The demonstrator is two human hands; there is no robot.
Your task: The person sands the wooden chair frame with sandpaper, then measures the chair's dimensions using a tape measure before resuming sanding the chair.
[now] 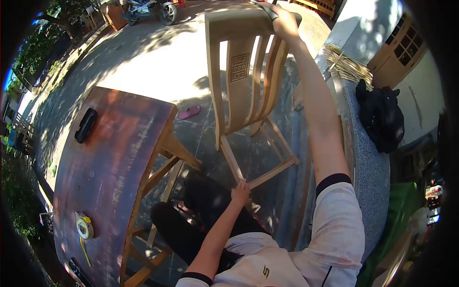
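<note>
A bare wooden chair frame is tilted in front of me, its slatted back raised and its seat opening without a panel. A carved square pattern marks the middle slat. My left hand is closed round the near corner of the seat frame. Up at the top rail, my right hand presses a thin grey sheet against the wood; it resembles sandpaper, but the fingers partly cover it. My knees are below the frame, close to my left hand.
To the left stands a worn wooden table with a black case and a yellow tape measure. A pink slipper lies on the ground. On the right, a stone ledge holds a black bag and thin wood strips.
</note>
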